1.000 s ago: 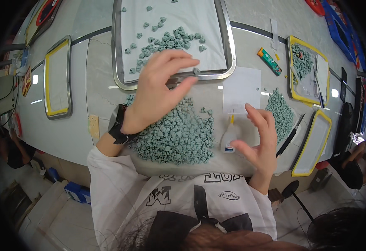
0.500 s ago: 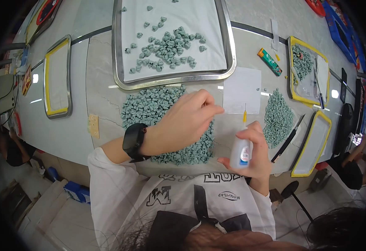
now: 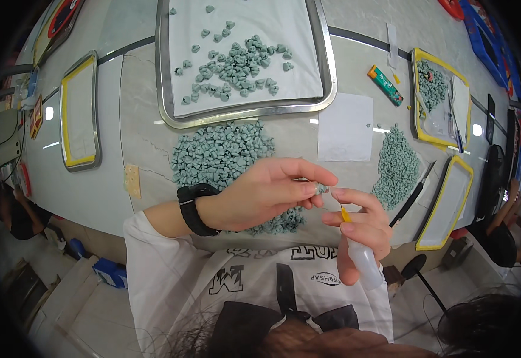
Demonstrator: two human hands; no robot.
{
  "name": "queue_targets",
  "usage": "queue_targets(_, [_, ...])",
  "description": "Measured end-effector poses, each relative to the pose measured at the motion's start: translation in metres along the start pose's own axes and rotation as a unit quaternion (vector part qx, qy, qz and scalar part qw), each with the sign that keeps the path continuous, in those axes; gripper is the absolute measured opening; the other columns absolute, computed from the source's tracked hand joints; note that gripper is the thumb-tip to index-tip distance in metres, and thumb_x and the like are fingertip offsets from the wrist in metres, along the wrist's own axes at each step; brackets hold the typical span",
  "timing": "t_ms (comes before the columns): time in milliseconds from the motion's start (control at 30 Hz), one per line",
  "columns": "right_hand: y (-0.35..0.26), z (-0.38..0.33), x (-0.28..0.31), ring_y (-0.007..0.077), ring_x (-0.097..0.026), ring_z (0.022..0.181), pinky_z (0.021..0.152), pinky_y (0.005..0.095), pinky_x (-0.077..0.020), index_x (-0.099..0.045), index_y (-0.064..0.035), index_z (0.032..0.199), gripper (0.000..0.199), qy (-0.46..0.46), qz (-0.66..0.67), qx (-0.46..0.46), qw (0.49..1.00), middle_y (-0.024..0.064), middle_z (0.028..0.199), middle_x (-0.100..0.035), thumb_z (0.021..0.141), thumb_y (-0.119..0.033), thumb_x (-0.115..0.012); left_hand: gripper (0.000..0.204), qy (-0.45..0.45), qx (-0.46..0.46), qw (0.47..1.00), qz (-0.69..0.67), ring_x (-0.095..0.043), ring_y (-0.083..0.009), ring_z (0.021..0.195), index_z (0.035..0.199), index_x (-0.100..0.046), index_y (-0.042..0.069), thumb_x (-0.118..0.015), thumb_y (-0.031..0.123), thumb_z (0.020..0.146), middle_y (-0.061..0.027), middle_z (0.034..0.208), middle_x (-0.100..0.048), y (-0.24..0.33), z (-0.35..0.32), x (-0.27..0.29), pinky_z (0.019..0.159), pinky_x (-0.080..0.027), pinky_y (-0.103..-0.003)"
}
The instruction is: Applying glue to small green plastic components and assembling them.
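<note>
My left hand (image 3: 260, 194), with a black watch at its wrist, pinches a small grey-green piece (image 3: 321, 188) between thumb and fingers. My right hand (image 3: 368, 221) is closed on a white squeeze bottle (image 3: 365, 267) with a yellow needle tip (image 3: 345, 213). The bottle leans, its needle pointing up toward the pinched piece. My right fingertips are close to that piece; whether they also hold a tiny part is too small to tell. Beneath and beyond the left hand spreads a large pile of grey-green pieces (image 3: 213, 154). A pile of smaller ones (image 3: 396, 167) lies to the right.
A metal tray (image 3: 242, 117) lined with white cloth holds scattered pieces at the back. Beyond my hands lies a white sheet (image 3: 345, 134). Rightward are a green-orange box (image 3: 384, 85), a black-handled tool (image 3: 408, 206) and yellow-edged trays (image 3: 442, 143). Another yellow-edged tray (image 3: 98, 119) stands left.
My left hand has turned and come nearer my body, and the piece now shows in its fingers. My right hand has tilted the bottle and brought its needle tip down beside the left fingertips.
</note>
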State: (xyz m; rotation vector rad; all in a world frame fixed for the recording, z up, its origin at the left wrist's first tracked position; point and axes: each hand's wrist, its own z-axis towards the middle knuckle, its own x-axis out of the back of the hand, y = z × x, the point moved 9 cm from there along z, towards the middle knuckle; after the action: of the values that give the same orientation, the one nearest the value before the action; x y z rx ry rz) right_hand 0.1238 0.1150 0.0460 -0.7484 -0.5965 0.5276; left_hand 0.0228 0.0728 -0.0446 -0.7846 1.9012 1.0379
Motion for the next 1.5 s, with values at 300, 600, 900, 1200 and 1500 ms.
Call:
queue_targets(300, [0.006, 0.003, -0.001, 0.0457, -0.063, 0.080, 0.069, 0.0456, -0.0538, -0.053, 0.0027, 0.101, 0.051, -0.012, 0.004, -0.032, 0.999, 0.0170, 0.065, -0.065, 0.092, -0.044, -0.036, 0.027, 0.051, -0.048, 0.990, 0.123, -0.063, -0.0157, 0.094, 0.115, -0.055, -0.004, -0.056, -0.002, 0.089, -0.0096, 0.106, -0.059, 0.016, -0.004, -0.002, 0.083, -0.052, -0.027])
queue_targets(600, [0.008, 0.004, -0.002, 0.0445, -0.064, 0.081, 0.063, 0.0432, -0.0541, -0.054, 0.0018, 0.100, 0.045, -0.021, 0.002, -0.055, 0.998, 0.0169, 0.063, -0.064, 0.091, -0.039, -0.037, 0.027, 0.045, -0.063, 0.979, 0.188, -0.060, -0.0154, 0.098, 0.112, -0.056, -0.005, -0.058, -0.007, 0.085, -0.0094, 0.106, -0.058, 0.017, -0.003, -0.002, 0.086, -0.050, -0.027])
queue_targets(900, [0.009, 0.001, 0.000, 0.0441, -0.065, 0.082, 0.063, 0.0423, -0.0542, -0.055, 0.0016, 0.097, 0.044, -0.008, 0.013, -0.055, 0.998, 0.0170, 0.062, -0.063, 0.091, -0.038, -0.038, 0.027, 0.026, -0.105, 0.968, 0.226, -0.059, -0.0165, 0.103, 0.112, -0.055, -0.006, -0.057, -0.009, 0.085, -0.0106, 0.109, -0.057, 0.020, -0.004, -0.005, 0.090, -0.048, -0.028])
queue_targets(1200, [0.010, 0.000, 0.000, 0.0441, -0.064, 0.084, 0.060, 0.0419, -0.0542, -0.054, 0.0019, 0.096, 0.044, -0.007, 0.022, -0.058, 0.998, 0.0167, 0.061, -0.062, 0.091, -0.039, -0.037, 0.027, 0.038, -0.081, 0.975, 0.204, -0.060, -0.0166, 0.101, 0.112, -0.055, -0.006, -0.057, -0.009, 0.085, -0.0108, 0.108, -0.059, 0.016, -0.004, 0.000, 0.089, -0.050, -0.028])
queue_targets(1500, [0.010, 0.002, -0.002, 0.0432, -0.064, 0.084, 0.059, 0.0422, -0.0550, -0.054, 0.0014, 0.096, 0.047, -0.017, 0.005, -0.060, 0.998, 0.0163, 0.061, -0.062, 0.093, -0.043, -0.037, 0.028, 0.037, -0.092, 0.974, 0.205, -0.061, -0.0163, 0.100, 0.112, -0.055, -0.006, -0.058, -0.008, 0.085, -0.0108, 0.107, -0.059, 0.018, -0.004, -0.002, 0.088, -0.050, -0.028])
